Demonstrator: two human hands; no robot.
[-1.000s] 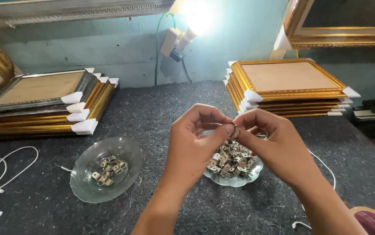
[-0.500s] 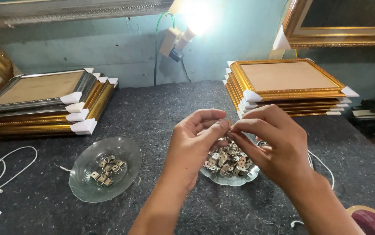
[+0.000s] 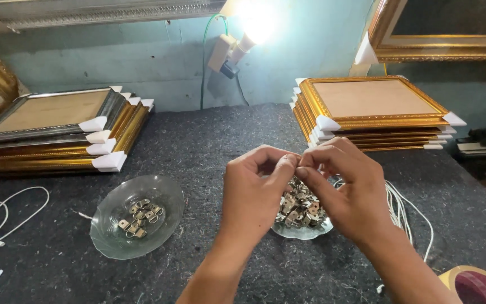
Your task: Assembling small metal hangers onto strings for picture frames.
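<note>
My left hand (image 3: 254, 191) and my right hand (image 3: 347, 188) meet fingertip to fingertip above a glass dish (image 3: 305, 229) heaped with small metal hanger clips (image 3: 299, 208). The thumbs and forefingers pinch together on something tiny between them; it is hidden by the fingers. A second glass dish (image 3: 113, 236) to the left holds several of the same metal clips (image 3: 138, 217).
Stacks of gold picture frames with white corner guards lie at the left (image 3: 51, 132) and the back right (image 3: 372, 112). White cords lie at the far left (image 3: 6, 217) and right (image 3: 406, 211). A tape roll (image 3: 476, 284) sits at the bottom right. A bare bulb (image 3: 257, 25) glares on the wall.
Both hands have closed in so the fingertips now press together over the full dish. Dishes and frames have not moved.
</note>
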